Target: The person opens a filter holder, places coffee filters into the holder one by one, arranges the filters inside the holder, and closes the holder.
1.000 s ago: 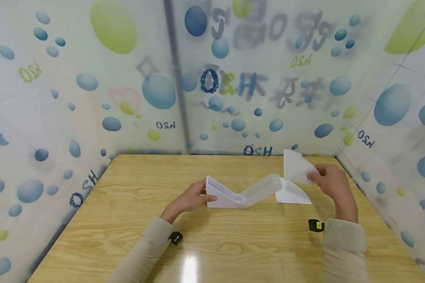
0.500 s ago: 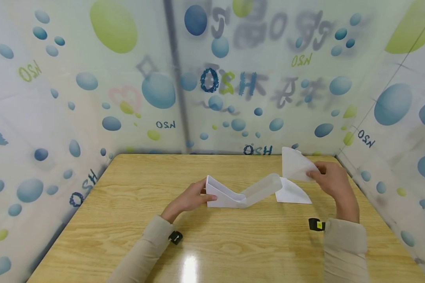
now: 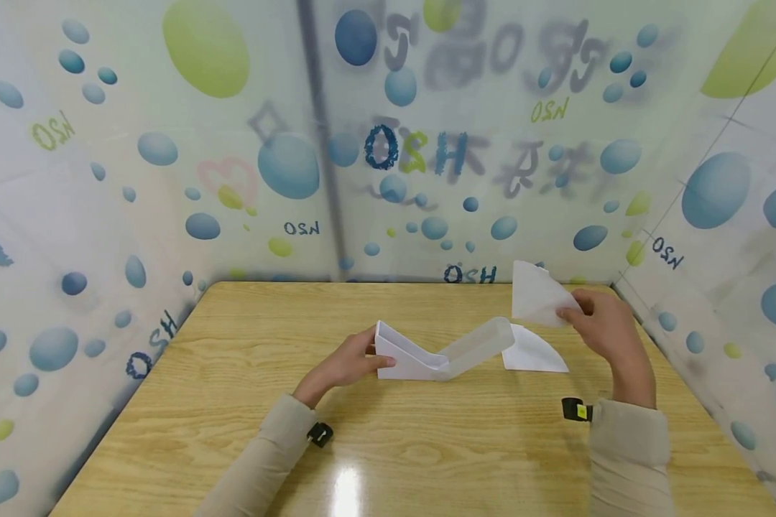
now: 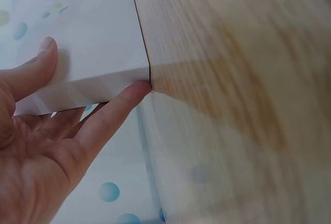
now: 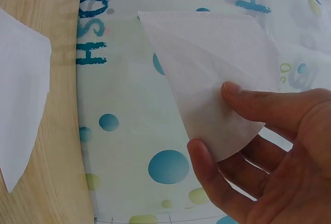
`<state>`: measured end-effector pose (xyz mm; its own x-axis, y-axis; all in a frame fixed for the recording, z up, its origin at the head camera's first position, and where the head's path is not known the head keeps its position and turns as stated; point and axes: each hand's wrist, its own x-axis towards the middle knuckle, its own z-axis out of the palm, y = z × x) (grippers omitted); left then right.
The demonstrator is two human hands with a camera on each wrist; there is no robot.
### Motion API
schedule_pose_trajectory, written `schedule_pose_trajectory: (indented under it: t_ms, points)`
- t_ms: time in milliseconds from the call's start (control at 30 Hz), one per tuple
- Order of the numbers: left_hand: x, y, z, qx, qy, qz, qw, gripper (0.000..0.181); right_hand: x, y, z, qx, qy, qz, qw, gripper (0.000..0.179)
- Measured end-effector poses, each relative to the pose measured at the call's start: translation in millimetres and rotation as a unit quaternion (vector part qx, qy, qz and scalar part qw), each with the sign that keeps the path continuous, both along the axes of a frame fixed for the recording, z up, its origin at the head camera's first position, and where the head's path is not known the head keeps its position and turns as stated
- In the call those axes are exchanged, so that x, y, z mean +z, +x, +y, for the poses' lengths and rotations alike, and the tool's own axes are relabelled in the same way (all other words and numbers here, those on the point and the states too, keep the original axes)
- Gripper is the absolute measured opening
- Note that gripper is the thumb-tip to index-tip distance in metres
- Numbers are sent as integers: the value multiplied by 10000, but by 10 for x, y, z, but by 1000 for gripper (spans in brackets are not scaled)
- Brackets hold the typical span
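My right hand [image 3: 604, 327] pinches a white paper coffee filter [image 3: 537, 296] by its rounded edge, raised above the table at the back right. In the right wrist view, the thumb lies on the face of the filter and the fingers are behind it; a crimped seam runs along its far edge. My left hand [image 3: 345, 361] grips the left end of a slant-topped white box [image 3: 409, 366], thumb on the front, other fingers round the end. The frosted lid [image 3: 481, 346] of the box is tipped open to the right. Beyond it lies more white filter paper [image 3: 533, 352].
The pale wooden table [image 3: 388, 459] carries the box and the filter paper. A patterned wall covering [image 3: 388, 215] rises right behind its back edge, with side walls to the left and right. Small black devices [image 3: 320, 434] are strapped at both wrists.
The filter in my right hand has risen slightly and shifted a little to the left. My left hand, the box and the lower filter paper stay where they were.
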<state>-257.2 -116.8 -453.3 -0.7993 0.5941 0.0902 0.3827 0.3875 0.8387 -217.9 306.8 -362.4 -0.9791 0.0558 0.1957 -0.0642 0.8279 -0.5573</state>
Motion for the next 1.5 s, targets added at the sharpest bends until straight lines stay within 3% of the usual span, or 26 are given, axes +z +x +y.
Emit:
schedule_pose_trajectory:
  t_ms: [333,700,900,1200,1500]
  points:
    - [-1,4,-2,-21,11,28,10000,30,43,26,-65,86,-28,113,9999,34]
    - [-3,-1,-2,5,4,13,10000,30,102,45,-124,205,158,527,9983,34]
    - [-3,3,-3,-23,7,16,10000,30,120,59,-156,219,179,479,9985,35]
    - [-9,12,-9,-11,31,7,10000,30,134,72,-215,329,172,916,9951,26]
    - [-19,3,-10,-33,43,-28,10000,30,136,71,-246,479,150,1010,9936,25]
